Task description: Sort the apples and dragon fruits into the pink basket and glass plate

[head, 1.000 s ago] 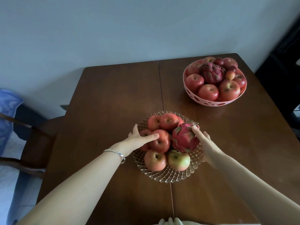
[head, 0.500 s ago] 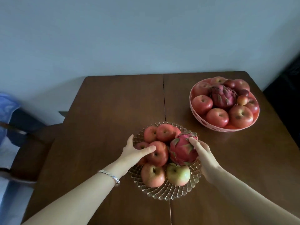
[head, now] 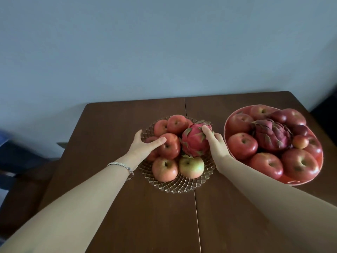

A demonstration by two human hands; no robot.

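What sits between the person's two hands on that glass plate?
In the head view, a red apple and the dragon fruit lie side by side between the left hand and right hand, each hand touching one.

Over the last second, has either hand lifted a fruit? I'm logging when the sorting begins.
Nothing lifted. The camera tipped upward, so everything sits lower in view. The left hand stays on a red apple, the right hand stays against the dragon fruit on the glass plate; whether either has closed a grip is unclear. The pink basket keeps its fruit.
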